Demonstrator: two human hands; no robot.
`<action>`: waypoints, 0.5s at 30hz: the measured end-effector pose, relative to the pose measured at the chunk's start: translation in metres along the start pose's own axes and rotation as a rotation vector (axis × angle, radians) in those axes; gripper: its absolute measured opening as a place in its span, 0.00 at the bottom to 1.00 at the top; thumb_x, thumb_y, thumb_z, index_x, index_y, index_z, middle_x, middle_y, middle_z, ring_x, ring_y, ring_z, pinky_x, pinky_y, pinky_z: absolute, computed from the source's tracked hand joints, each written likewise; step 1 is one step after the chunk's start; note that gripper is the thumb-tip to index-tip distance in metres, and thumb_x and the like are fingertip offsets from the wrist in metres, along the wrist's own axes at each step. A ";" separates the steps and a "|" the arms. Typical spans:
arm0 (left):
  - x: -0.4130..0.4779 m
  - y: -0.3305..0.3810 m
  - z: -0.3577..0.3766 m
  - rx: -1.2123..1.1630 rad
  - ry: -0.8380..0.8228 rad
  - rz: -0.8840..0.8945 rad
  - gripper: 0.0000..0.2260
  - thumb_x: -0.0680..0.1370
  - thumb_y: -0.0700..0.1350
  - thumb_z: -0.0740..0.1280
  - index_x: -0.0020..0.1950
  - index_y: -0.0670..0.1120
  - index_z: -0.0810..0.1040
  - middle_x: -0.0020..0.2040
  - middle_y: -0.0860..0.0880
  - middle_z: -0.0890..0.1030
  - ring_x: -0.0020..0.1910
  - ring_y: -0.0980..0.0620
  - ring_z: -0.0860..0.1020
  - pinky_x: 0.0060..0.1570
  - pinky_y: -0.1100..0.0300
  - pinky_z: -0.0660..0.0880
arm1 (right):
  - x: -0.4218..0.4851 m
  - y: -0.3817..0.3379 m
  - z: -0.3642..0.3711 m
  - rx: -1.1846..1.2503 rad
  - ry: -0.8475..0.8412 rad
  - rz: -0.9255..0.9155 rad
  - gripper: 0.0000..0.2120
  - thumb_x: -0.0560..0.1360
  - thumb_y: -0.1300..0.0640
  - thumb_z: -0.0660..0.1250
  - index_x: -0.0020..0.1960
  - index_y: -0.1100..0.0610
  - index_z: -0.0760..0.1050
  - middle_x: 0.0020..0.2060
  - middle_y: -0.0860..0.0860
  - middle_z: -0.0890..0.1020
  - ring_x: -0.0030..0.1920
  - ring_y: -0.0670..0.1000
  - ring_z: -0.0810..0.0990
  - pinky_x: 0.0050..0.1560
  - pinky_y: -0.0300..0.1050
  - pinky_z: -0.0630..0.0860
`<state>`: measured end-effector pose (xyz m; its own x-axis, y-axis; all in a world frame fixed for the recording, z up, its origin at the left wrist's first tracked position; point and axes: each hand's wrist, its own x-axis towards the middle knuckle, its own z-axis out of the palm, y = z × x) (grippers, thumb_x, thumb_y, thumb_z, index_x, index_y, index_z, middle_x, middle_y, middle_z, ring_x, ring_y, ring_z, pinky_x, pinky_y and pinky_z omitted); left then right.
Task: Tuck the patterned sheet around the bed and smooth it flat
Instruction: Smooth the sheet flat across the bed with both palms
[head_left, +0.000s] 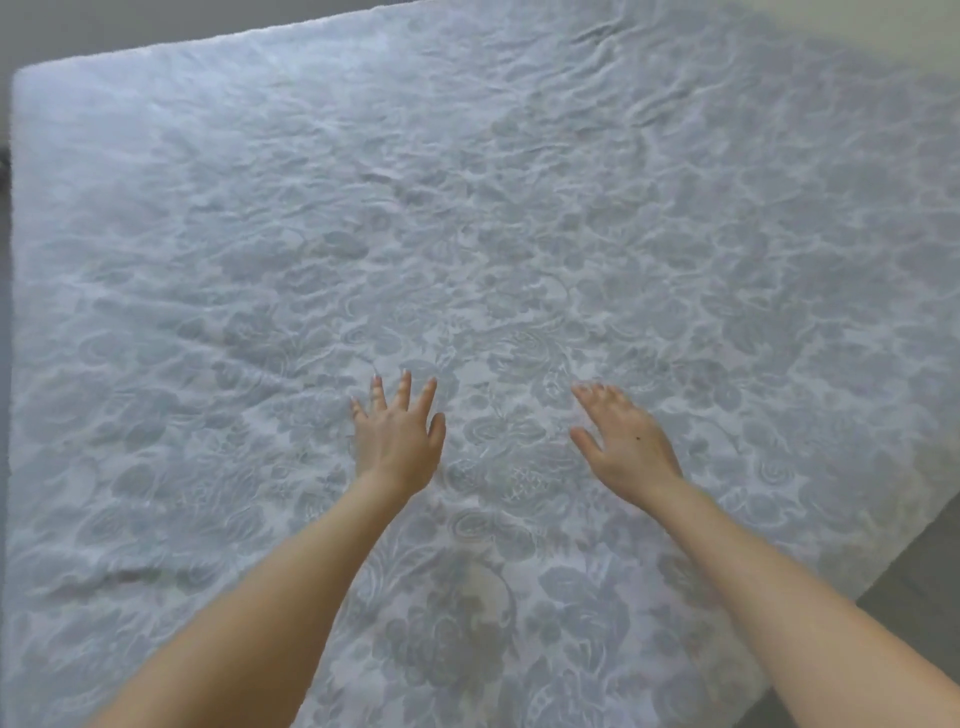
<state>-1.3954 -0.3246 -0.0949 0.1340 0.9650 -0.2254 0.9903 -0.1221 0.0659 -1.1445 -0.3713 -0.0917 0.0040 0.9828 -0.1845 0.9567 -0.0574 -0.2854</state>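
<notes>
Lower left of frame: a long crease (119, 577) lies raised in the patterned sheet (467, 234), which covers the bed (23, 78) from edge to edge.
Left hand (397, 441): fingers straight and spread, palm down over the sheet just left of centre, holding nothing; contact cannot be told for certain.
Step in hand: by the look of it smoothing, with both palms low over the middle of the fabric.
Right hand (626, 447): flat and relaxed, fingers blurred, gripping nothing, just right of centre and apart from the other hand.
Next move: likely a sweep outward from the centre, pushing slack towards the edges, with light, even pressure.
Upper right of frame: a field of ripples (649, 104), far from both hands, probably calling for a long reach.
Lower right: floor (914, 597) beside the bed; whether the sheet is tucked there is hidden.
</notes>
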 end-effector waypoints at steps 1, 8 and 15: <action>0.013 -0.001 0.006 0.019 -0.002 0.000 0.24 0.82 0.57 0.44 0.77 0.56 0.47 0.78 0.48 0.47 0.77 0.41 0.44 0.72 0.39 0.43 | 0.022 0.009 0.004 -0.023 -0.004 0.020 0.27 0.81 0.45 0.52 0.77 0.49 0.49 0.77 0.52 0.54 0.77 0.51 0.50 0.75 0.52 0.51; -0.054 -0.102 0.090 -0.039 -0.025 -0.170 0.28 0.78 0.61 0.36 0.76 0.55 0.55 0.77 0.52 0.55 0.76 0.54 0.50 0.73 0.42 0.44 | 0.001 -0.058 0.118 -0.141 -0.002 -0.353 0.28 0.79 0.40 0.44 0.74 0.51 0.62 0.74 0.51 0.61 0.76 0.54 0.50 0.71 0.60 0.49; -0.121 -0.101 0.076 -0.031 -0.007 -0.432 0.23 0.77 0.52 0.50 0.62 0.46 0.79 0.63 0.45 0.78 0.62 0.45 0.75 0.70 0.45 0.54 | 0.004 -0.063 0.098 -0.034 -0.158 -1.010 0.20 0.78 0.45 0.55 0.68 0.47 0.70 0.68 0.47 0.72 0.70 0.49 0.69 0.71 0.52 0.55</action>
<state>-1.5089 -0.4466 -0.1484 -0.2923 0.9244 -0.2450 0.9540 0.2997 -0.0073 -1.2334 -0.3809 -0.1668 -0.8446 0.5353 0.0051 0.5000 0.7923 -0.3497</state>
